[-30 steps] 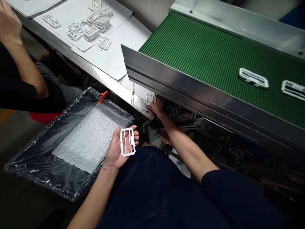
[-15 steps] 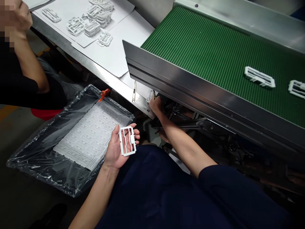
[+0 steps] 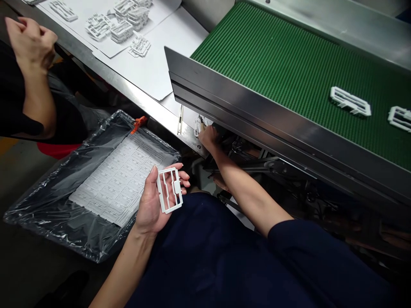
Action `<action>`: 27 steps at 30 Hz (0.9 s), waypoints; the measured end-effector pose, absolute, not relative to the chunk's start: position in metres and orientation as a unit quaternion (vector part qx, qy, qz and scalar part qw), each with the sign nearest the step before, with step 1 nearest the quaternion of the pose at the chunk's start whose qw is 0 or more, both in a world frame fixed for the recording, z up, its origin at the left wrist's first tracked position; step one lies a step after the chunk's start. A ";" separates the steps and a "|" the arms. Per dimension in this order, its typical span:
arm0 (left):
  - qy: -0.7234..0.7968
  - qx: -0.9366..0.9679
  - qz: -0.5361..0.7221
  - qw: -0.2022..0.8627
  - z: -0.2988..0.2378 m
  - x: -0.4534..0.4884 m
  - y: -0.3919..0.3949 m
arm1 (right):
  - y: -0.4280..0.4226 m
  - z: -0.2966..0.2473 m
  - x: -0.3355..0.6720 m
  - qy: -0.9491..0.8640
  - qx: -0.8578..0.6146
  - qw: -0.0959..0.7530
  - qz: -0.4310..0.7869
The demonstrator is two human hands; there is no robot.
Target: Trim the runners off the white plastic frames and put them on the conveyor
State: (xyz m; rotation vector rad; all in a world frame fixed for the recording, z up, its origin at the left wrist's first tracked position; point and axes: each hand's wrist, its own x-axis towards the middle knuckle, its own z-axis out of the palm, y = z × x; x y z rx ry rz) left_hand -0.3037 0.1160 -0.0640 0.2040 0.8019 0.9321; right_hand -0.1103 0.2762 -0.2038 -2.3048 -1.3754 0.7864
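In my left hand (image 3: 148, 214) lies a white plastic frame (image 3: 177, 187) with slots and small side tabs. The thumb and fingers hold it by its edges, palm up. My right hand (image 3: 208, 137) reaches under the conveyor's side to the corner of the metal table. Its fingers are closed round a small tan and dark thing that I cannot make out. Just beside those fingers lies another white plastic part (image 3: 196, 127). A slim cutter-like tool (image 3: 180, 119) rests on the table edge to the left of that hand.
A conveyor with a green belt (image 3: 272, 55) carries white frames (image 3: 349, 102). Stacks of white parts (image 3: 121, 32) stand on paper sheets. Below is a plastic-lined bin (image 3: 41, 218) holding rows of parts (image 3: 109, 184), with an orange clip (image 3: 139, 124). A co-worker's hand (image 3: 32, 45) is at upper left.
The white frame in my left hand has tilted slightly and shifted a little left. My right hand stays at the table corner with a small shift. The co-worker's hand has moved into fuller view.
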 end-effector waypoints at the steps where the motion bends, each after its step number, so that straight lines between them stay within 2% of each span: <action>1: 0.376 0.099 0.438 0.811 -0.063 -0.304 0.116 | 0.275 -0.204 -0.112 -0.477 -0.820 0.166 0.269; 6: 0.379 0.111 0.438 0.807 -0.060 -0.303 0.114 | 0.266 -0.203 -0.116 -0.478 -0.823 0.176 0.252; 12: 0.396 0.129 0.447 0.792 -0.065 -0.303 0.112 | 0.261 -0.191 -0.120 -0.477 -0.789 0.236 0.307; 17: 0.464 0.164 0.458 0.740 -0.076 -0.314 0.118 | 0.215 -0.153 -0.120 -0.464 -0.721 0.288 0.426; 21: 0.513 0.228 0.470 0.681 -0.084 -0.325 0.126 | 0.154 -0.118 -0.119 -0.431 -0.614 0.345 0.564; 24: 0.527 0.230 0.448 0.685 -0.085 -0.327 0.131 | 0.123 -0.100 -0.123 -0.364 -0.548 0.390 0.644; 27: 0.524 0.233 0.423 0.702 -0.083 -0.324 0.135 | 0.108 -0.093 -0.128 -0.331 -0.541 0.393 0.666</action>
